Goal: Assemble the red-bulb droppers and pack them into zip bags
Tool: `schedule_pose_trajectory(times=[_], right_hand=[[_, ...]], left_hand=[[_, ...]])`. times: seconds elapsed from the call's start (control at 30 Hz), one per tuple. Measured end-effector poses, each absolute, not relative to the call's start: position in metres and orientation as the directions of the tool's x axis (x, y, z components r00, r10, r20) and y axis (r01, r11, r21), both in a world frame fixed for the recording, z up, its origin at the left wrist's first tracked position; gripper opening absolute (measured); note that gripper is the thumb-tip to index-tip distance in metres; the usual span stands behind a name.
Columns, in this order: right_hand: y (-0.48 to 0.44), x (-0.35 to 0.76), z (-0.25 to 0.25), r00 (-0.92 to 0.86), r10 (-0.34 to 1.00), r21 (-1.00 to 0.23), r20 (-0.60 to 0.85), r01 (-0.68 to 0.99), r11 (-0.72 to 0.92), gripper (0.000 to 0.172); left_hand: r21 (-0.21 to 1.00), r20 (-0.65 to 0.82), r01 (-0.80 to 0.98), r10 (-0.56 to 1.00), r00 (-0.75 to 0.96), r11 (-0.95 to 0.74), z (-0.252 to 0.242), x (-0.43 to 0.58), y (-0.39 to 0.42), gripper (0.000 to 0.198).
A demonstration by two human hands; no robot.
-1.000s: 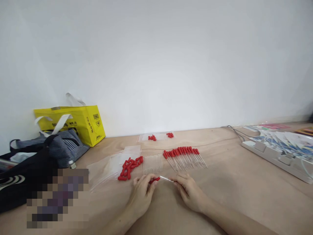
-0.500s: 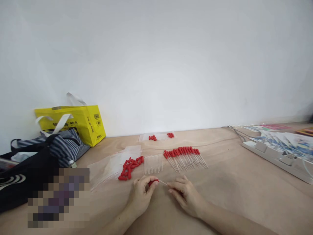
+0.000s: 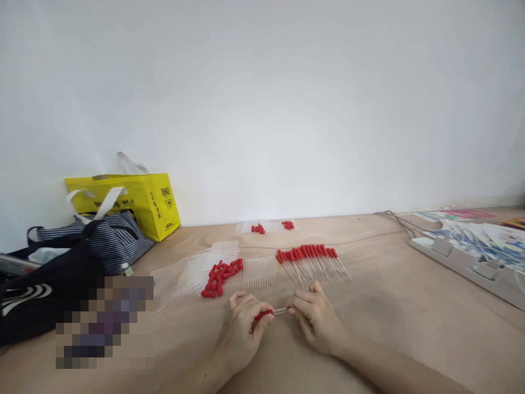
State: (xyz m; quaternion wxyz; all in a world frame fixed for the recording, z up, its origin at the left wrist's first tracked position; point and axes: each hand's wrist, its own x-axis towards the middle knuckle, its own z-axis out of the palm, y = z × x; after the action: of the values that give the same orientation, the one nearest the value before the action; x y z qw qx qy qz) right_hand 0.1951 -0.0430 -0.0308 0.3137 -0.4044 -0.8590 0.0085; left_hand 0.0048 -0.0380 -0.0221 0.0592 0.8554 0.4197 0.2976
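Observation:
My left hand (image 3: 247,323) is closed around a red rubber bulb (image 3: 263,315). A thin clear dropper tube (image 3: 280,311) runs from the bulb's mouth to my right hand (image 3: 314,317), which pinches its other end. How deep the tube sits in the bulb cannot be seen. Beyond my hands, loose red bulbs (image 3: 219,278) lie in a pile at the left. Beside them is a row of bare clear tubes (image 3: 258,272). To the right, several droppers with red bulbs (image 3: 314,260) lie side by side, bulbs toward the wall.
Flat clear plastic bags (image 3: 184,279) lie left of the pile. Near the wall is another bag (image 3: 270,226) with bulbs and tubes. A yellow bag (image 3: 151,205), a striped bag (image 3: 118,241) and a black bag (image 3: 49,290) stand left. A white power strip (image 3: 459,265) and printed packets (image 3: 484,241) are right.
My fingers have shifted their grip, and both hands sit slightly farther right in view. The tube between them now lies nearly level, with less of it showing. The whole view has moved a little.

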Motion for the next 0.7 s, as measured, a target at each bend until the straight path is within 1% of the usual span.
schedule_pose_trajectory(times=[0.2,0.3,0.47,0.53,0.63,0.7], right_hand=[[-0.042,0.189,-0.037,-0.474,0.667,-0.268,0.574,0.661,0.701,0.023],[-0.041,0.188,-0.040,-0.474,0.660,-0.260,0.583,0.661,0.704,0.023],[-0.039,0.189,-0.040,-0.497,0.684,-0.279,0.534,0.660,0.698,0.024],[-0.038,0.190,-0.037,-0.519,0.691,-0.266,0.503,0.668,0.695,0.023],[-0.038,0.190,-0.032,-0.547,0.695,-0.217,0.467,0.691,0.689,0.018],[-0.038,0.190,-0.031,-0.535,0.712,-0.210,0.455,0.713,0.669,0.016]], left_hand=[[0.324,0.502,0.662,0.716,0.484,-0.675,-0.025,0.003,-0.038,0.020],[0.319,0.492,0.653,0.709,0.505,-0.687,-0.026,0.003,-0.039,0.019],[0.332,0.437,0.675,0.742,0.509,-0.659,-0.023,0.002,-0.036,0.015],[0.329,0.412,0.682,0.749,0.518,-0.653,-0.019,0.000,-0.034,0.015],[0.296,0.387,0.678,0.733,0.559,-0.673,-0.014,-0.003,-0.030,0.015],[0.262,0.402,0.678,0.716,0.570,-0.687,-0.013,-0.006,-0.026,0.014]])
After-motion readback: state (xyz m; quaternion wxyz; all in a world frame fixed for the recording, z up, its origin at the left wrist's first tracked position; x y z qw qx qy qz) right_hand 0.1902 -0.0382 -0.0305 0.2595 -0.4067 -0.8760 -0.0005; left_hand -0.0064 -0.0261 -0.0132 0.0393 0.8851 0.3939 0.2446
